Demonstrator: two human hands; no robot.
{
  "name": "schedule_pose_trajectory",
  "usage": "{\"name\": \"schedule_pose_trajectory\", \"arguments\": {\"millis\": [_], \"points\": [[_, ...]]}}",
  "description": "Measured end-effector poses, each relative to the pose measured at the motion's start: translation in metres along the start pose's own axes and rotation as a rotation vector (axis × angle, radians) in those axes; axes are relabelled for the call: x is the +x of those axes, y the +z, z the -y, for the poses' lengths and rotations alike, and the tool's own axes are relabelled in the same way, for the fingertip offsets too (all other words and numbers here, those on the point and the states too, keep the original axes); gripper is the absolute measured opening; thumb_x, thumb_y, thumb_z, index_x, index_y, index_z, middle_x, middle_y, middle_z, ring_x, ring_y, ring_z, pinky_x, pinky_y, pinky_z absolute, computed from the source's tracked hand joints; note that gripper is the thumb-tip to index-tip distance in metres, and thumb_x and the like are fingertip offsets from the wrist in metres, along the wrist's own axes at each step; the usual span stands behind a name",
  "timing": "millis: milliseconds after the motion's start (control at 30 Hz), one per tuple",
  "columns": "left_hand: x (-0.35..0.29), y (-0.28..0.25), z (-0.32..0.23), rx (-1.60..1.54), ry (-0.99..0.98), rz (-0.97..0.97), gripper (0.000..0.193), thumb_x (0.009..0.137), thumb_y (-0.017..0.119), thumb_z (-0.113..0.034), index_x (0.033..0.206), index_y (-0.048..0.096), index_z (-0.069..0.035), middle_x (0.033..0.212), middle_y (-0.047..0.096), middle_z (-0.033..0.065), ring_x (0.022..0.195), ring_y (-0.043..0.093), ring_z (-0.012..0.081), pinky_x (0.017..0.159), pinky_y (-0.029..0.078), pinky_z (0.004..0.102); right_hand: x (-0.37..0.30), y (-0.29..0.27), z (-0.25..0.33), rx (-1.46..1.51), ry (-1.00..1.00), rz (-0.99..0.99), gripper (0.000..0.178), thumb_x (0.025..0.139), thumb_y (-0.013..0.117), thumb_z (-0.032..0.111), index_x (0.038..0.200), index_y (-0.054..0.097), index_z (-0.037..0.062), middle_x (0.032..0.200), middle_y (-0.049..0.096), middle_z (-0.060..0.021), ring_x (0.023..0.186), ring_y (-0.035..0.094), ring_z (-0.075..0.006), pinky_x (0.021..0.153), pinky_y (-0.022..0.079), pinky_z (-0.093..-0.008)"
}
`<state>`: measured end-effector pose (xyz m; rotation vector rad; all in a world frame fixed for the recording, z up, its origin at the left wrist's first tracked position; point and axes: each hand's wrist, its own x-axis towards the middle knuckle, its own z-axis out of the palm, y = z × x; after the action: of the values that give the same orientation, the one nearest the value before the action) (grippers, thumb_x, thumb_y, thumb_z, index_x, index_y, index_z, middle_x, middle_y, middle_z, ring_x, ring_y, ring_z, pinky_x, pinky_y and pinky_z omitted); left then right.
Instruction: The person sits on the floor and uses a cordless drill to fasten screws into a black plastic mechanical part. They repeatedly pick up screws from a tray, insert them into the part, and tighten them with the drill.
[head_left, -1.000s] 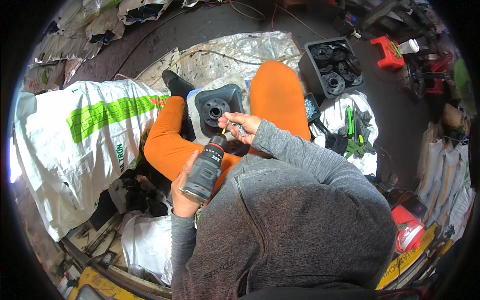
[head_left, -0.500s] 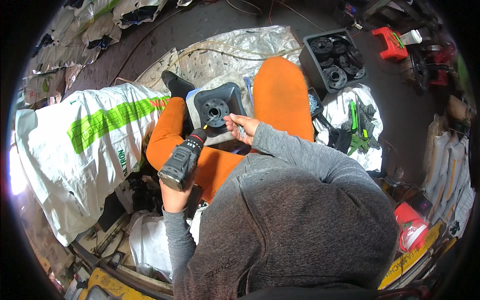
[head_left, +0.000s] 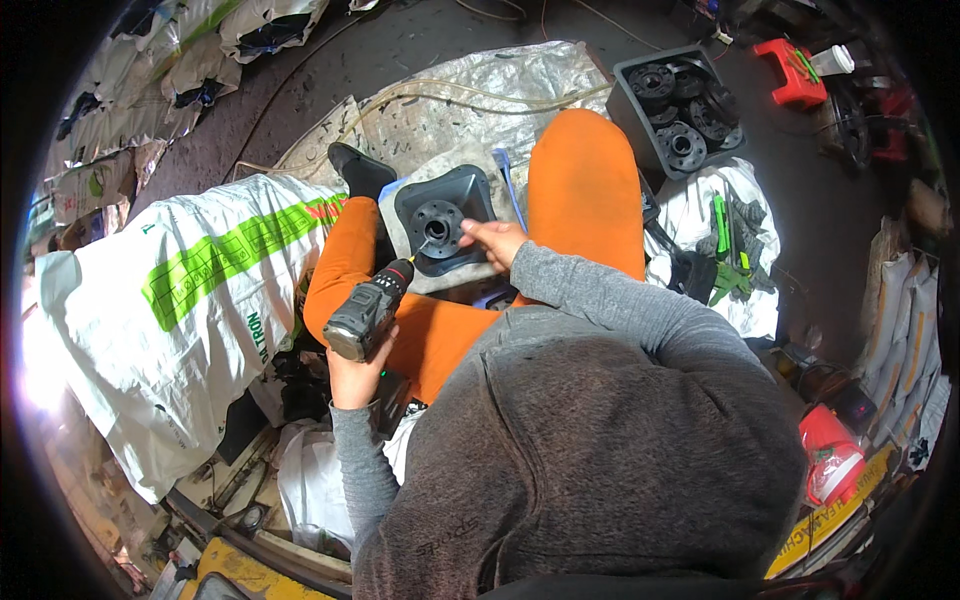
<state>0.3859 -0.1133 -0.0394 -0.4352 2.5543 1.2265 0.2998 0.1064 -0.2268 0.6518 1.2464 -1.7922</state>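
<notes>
My left hand [head_left: 352, 372] grips a black cordless drill [head_left: 368, 312], its bit pointing up and right at a dark square plastic base with a round metal flange [head_left: 440, 222]. That base lies on the floor between my orange-trousered legs [head_left: 585, 190]. My right hand [head_left: 492, 240] rests at the flange's right edge, fingers pinched near the drill's tip; whether it holds a screw I cannot tell. My grey sweatshirt fills the lower picture.
A large white sack with a green stripe [head_left: 180, 300] lies at my left. A black crate of round flanges [head_left: 680, 105] stands at the upper right, with a red stool [head_left: 795, 72] beyond it. Green-handled tools [head_left: 725, 240] lie on white cloth at the right.
The drill has swung down and left, then tipped toward the flange. My right hand has stayed at the flange's edge.
</notes>
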Motion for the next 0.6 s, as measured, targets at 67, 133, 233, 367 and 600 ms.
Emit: {"name": "schedule_pose_trajectory", "arguments": {"millis": [67, 133, 233, 367, 600], "points": [[-0.005, -0.004, -0.006, -0.064, -0.081, 0.016, 0.031, 0.076, 0.075, -0.013, 0.103, 0.065, -0.001, 0.098, 0.068, 0.0079, 0.089, 0.064, 0.0172, 0.082, 0.049, 0.0320, -0.015, 0.007, 0.006, 0.076, 0.179, 0.209, 0.046, 0.087, 0.063, 0.046, 0.100, 0.063, 0.0021, 0.060, 0.040, 0.0082, 0.044, 0.029, -0.0023, 0.037, 0.021, -0.0175], [-0.011, -0.007, -0.012, -0.105, -0.068, -0.025, 0.030, 0.077, 0.076, -0.012, 0.102, 0.065, -0.001, 0.096, 0.067, 0.0066, 0.087, 0.063, 0.0153, 0.081, 0.049, 0.0315, -0.021, 0.019, 0.014, 0.244, 0.369, 0.342, 0.050, 0.086, 0.063, 0.049, 0.106, 0.060, 0.0035, 0.067, 0.045, 0.0079, 0.047, 0.034, -0.0005, 0.036, 0.024, -0.0144], [-0.020, -0.012, -0.021, -0.082, -0.143, 0.005, 0.030, 0.076, 0.077, -0.011, 0.101, 0.065, 0.000, 0.094, 0.068, 0.0061, 0.085, 0.063, 0.0150, 0.080, 0.049, 0.0314, -0.024, 0.031, 0.021, 0.365, 0.405, 0.407, 0.047, 0.086, 0.064, 0.046, 0.107, 0.058, 0.0053, 0.070, 0.048, 0.0074, 0.052, 0.039, 0.0013, 0.034, 0.026, -0.0126], [-0.028, -0.013, -0.025, -0.106, -0.036, -0.002, 0.028, 0.075, 0.077, -0.012, 0.099, 0.066, -0.001, 0.093, 0.068, 0.0060, 0.084, 0.064, 0.0153, 0.078, 0.050, 0.0313, -0.025, 0.038, 0.022, 0.489, 0.410, 0.479, 0.031, 0.088, 0.065, 0.033, 0.103, 0.059, 0.0057, 0.073, 0.050, 0.0063, 0.055, 0.042, 0.0012, 0.034, 0.027, -0.0121], [-0.033, -0.012, -0.015, -0.063, -0.015, 0.009, 0.028, 0.075, 0.076, -0.009, 0.099, 0.065, 0.001, 0.091, 0.068, 0.0081, 0.084, 0.065, 0.0186, 0.078, 0.050, 0.0323, -0.034, 0.039, 0.023, 0.532, 0.380, 0.456, 0.028, 0.090, 0.063, 0.031, 0.101, 0.061, 0.0050, 0.074, 0.048, 0.0057, 0.055, 0.041, 0.0008, 0.034, 0.026, -0.0125]]}}
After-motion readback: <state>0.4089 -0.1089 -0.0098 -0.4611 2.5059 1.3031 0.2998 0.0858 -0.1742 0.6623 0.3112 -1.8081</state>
